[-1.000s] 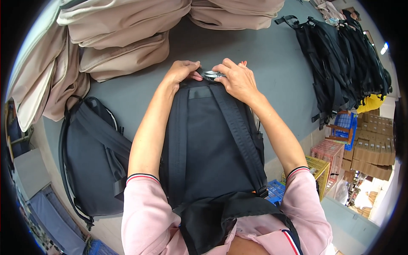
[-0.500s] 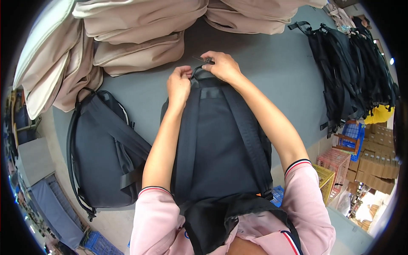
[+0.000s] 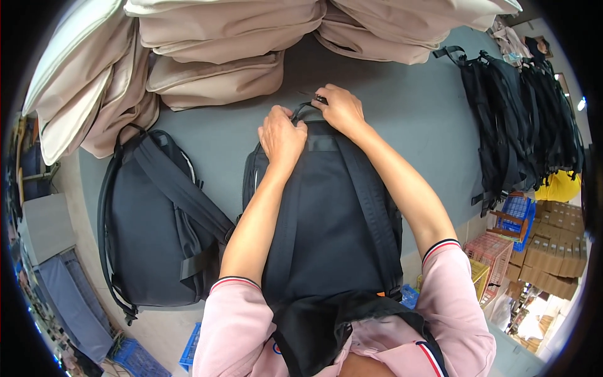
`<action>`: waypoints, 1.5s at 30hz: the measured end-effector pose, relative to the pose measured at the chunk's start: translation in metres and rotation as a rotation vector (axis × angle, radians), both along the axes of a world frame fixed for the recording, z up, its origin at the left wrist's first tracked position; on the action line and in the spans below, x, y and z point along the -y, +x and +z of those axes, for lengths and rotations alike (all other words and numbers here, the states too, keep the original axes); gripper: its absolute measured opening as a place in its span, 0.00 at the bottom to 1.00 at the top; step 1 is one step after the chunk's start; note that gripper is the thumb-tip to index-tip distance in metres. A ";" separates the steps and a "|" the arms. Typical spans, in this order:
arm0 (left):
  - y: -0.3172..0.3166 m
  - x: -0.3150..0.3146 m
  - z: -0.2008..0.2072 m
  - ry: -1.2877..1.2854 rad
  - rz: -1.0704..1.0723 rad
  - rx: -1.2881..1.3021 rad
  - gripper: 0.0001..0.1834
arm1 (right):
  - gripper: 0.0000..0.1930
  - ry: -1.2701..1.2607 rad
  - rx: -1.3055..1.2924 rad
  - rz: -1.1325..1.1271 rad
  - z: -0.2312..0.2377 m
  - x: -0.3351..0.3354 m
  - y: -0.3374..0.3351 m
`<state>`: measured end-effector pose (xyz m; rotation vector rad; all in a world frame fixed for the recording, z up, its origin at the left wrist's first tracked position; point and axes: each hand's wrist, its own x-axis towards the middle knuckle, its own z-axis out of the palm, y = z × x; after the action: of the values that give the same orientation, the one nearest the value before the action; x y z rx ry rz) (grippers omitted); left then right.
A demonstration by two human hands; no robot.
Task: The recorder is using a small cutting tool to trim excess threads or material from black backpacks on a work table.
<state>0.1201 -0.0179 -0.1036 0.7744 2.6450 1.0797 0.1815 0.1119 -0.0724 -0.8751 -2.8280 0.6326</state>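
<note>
1. I have the black backpack (image 3: 333, 251) at the centre of the grey tabletop (image 3: 433, 151), lying strap side up, its lower end against the person's front
2. The widest open room I see is to the right of it, running out to the row of black bags (image 3: 531, 125); the tabletop's edge cuts diagonally below that row
3. On its left I have only a narrow wedge of tabletop, tapering down toward the second black backpack (image 3: 147, 226), which lies close to the tabletop's left edge
4. Behind the hands a band of tabletop separates them from the beige backpacks (image 3: 220, 81), heaped along the far and left sides
5. Two hands in view: I read the left hand (image 3: 282, 139) as pinching the left end of the carry handle (image 3: 304, 110), thumb and fingers drawn together
6. The right hand (image 3: 340, 110) is curled around one small dark hand tool (image 3: 321, 99), mostly hidden, with fingertips at the handle's right end
7. My count: two black backpacks lying separately, two shoulder straps on the centre one, one pink crate (image 3: 496, 251), one yellow crate (image 3: 480, 276); beige backpacks at least five, overlapping too much for me to be exact
</note>
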 end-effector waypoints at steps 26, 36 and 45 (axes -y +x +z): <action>0.006 0.009 -0.006 0.331 0.082 0.047 0.15 | 0.09 0.098 -0.015 0.262 0.016 0.026 -0.007; 0.009 0.009 -0.006 0.362 0.085 0.068 0.21 | 0.08 -0.271 -0.209 0.113 0.029 0.023 -0.001; 0.008 0.011 -0.005 0.370 0.105 0.090 0.23 | 0.07 0.127 0.033 0.336 0.026 0.025 -0.014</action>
<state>0.1284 -0.0286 -0.1085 0.6342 2.4653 1.6213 0.1675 0.0868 -0.0461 -0.3962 -3.0316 0.4683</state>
